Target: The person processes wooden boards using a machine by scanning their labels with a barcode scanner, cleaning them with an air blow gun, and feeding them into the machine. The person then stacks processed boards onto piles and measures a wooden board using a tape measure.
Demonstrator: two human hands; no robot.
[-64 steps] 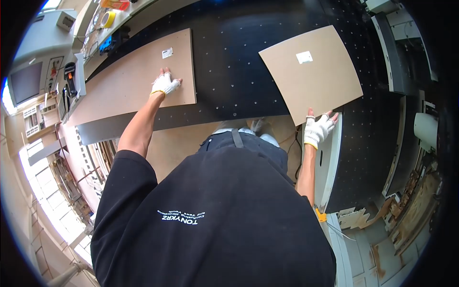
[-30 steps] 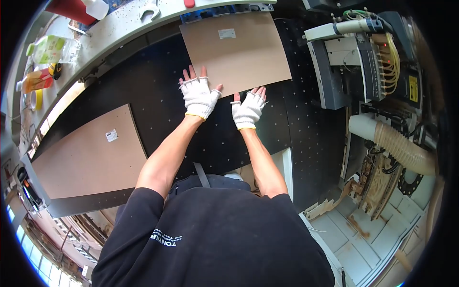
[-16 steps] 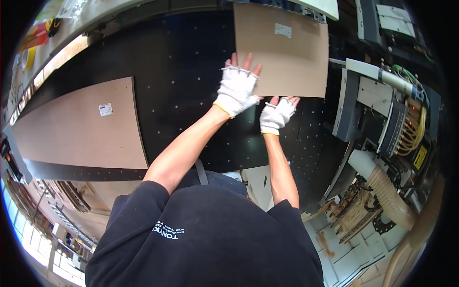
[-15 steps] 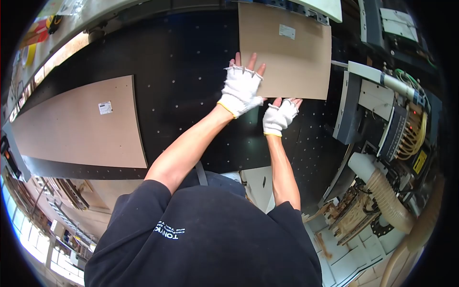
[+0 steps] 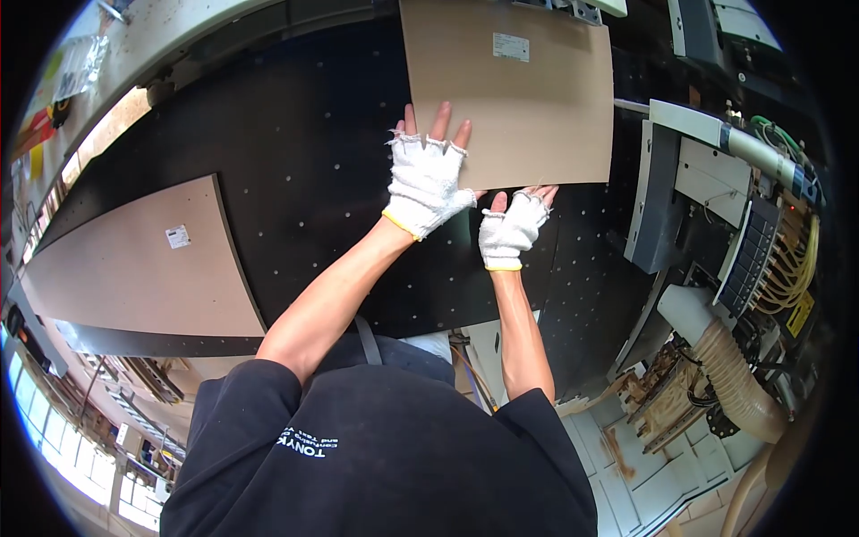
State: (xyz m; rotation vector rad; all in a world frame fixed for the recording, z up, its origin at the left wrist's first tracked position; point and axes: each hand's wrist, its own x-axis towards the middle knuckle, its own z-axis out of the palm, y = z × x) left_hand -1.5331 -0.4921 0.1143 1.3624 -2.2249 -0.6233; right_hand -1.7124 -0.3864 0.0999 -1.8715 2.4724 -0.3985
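Both hands are now meeting at one brown rectangular board (image 5: 532,116), which is lying on the black, dotted counter (image 5: 295,161), near metal fittings (image 5: 586,12). I am seeing the left hand (image 5: 425,183) spreading openly over its edge; at the right hand (image 5: 512,231), I cannot tell the grip. Sides are pointing away; its long axis is staying unclear to me.

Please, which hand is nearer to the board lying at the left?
Left. The left hand is across the black table from the left board, fingertips on the other board; the right hand is farther right, at that board's near edge.
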